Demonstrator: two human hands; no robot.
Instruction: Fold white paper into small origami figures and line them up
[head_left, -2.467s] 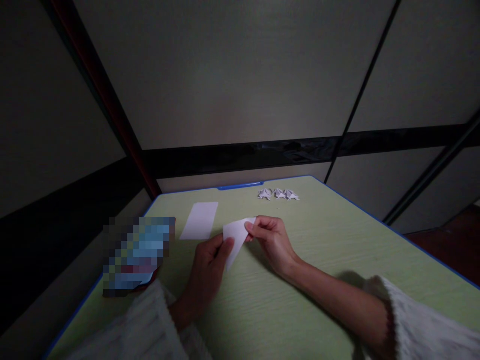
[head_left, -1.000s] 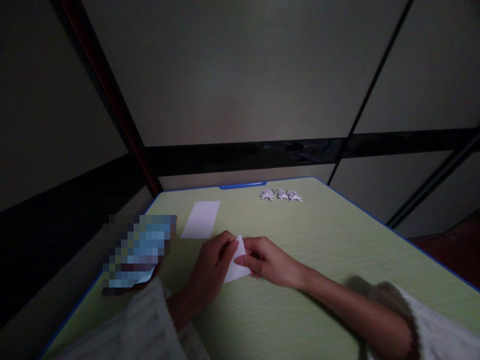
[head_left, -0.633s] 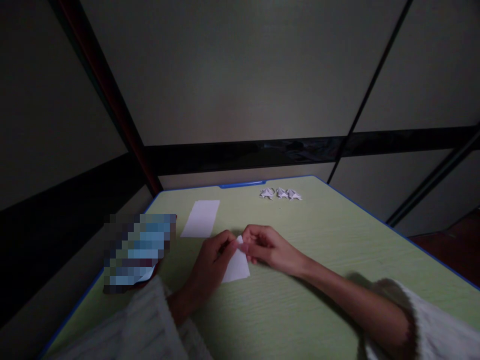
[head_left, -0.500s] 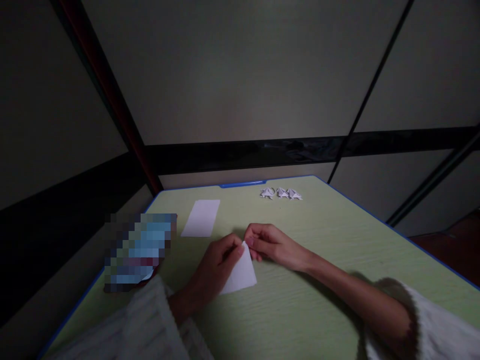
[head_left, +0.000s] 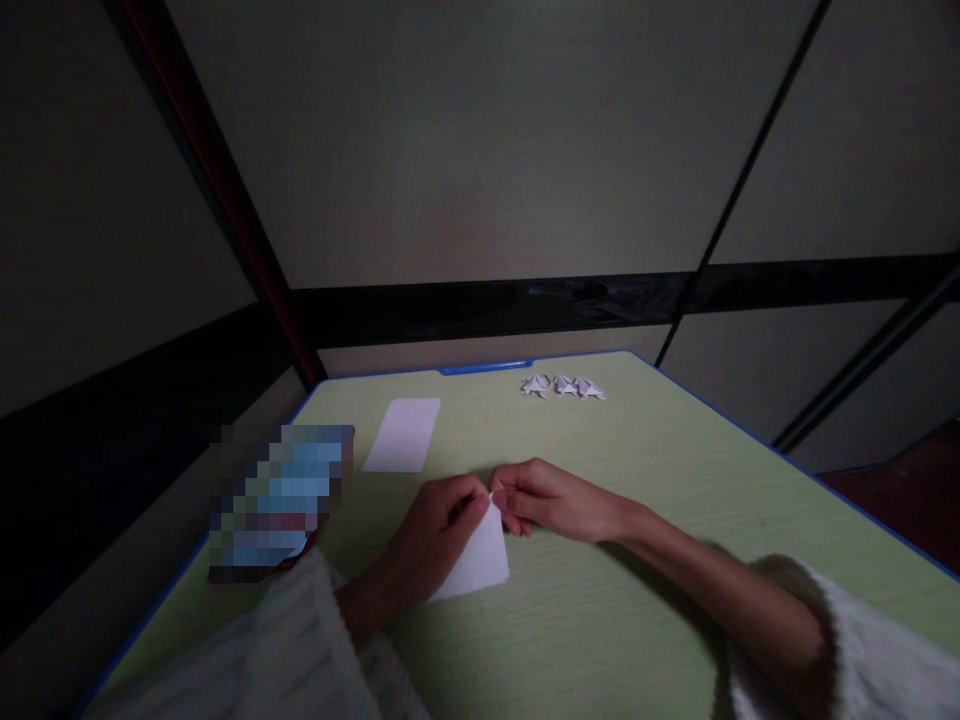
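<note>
Here: left hand (head_left: 431,530), right hand (head_left: 551,500) fingers clamp one folded sheet (head_left: 476,565); one flat sheet (head_left: 401,435); three paper figures (head_left: 562,386).

I get a single view, from the head: it faces forward and down across the green table (head_left: 637,450), near enough that the left hand (head_left: 435,530) and right hand (head_left: 555,500) sit just below centre; wall panels (head_left: 487,150) fill the upper half

left hand (head_left: 439,525): fingertips pinched on top corner of paper (head_left: 476,560), sleeved wrist just left of it | right hand (head_left: 547,500): pinching same corner, bare forearm stretching right of paper
</note>
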